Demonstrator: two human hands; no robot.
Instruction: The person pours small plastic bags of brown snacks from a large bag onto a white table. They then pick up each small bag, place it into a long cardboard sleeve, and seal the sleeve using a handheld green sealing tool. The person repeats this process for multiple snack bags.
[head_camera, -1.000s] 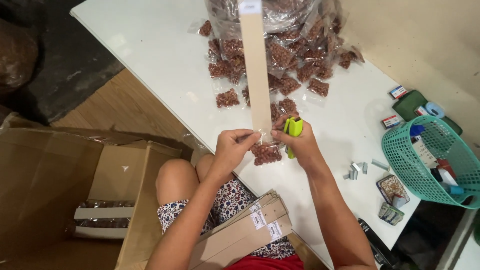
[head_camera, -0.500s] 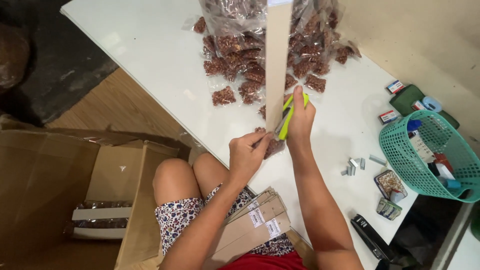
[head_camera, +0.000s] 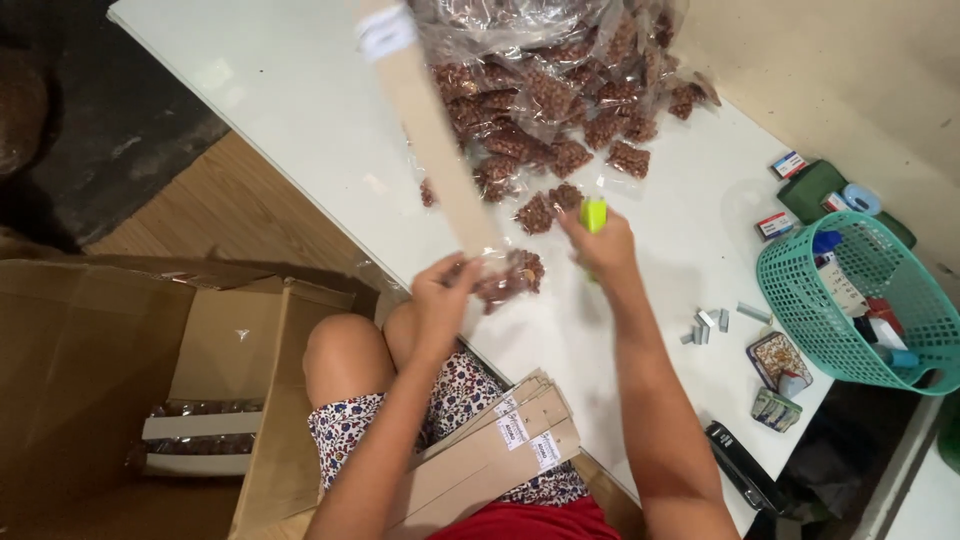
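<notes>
My left hand (head_camera: 447, 296) grips the lower end of a long tan cardboard strip (head_camera: 430, 130) that leans up and to the left over the white table (head_camera: 300, 120). A small clear packet of brown snacks (head_camera: 512, 277) hangs at the strip's lower end, beside my left fingers. My right hand (head_camera: 604, 250) holds a small green stapler (head_camera: 593, 214) just to the right of that packet. Behind both hands lies a heap of clear snack packets (head_camera: 560, 90).
A teal plastic basket (head_camera: 855, 300) with small items stands at the right. Loose staple bars (head_camera: 708, 325), small tins (head_camera: 775, 360) and a black stapler (head_camera: 745, 470) lie near the table edge. More cardboard strips (head_camera: 500, 450) rest on my lap. An open cardboard box (head_camera: 150, 400) sits at the left.
The cardboard strip has tilted from nearly upright to leaning left. My right hand with the green stapler has come away from the strip to the right.
</notes>
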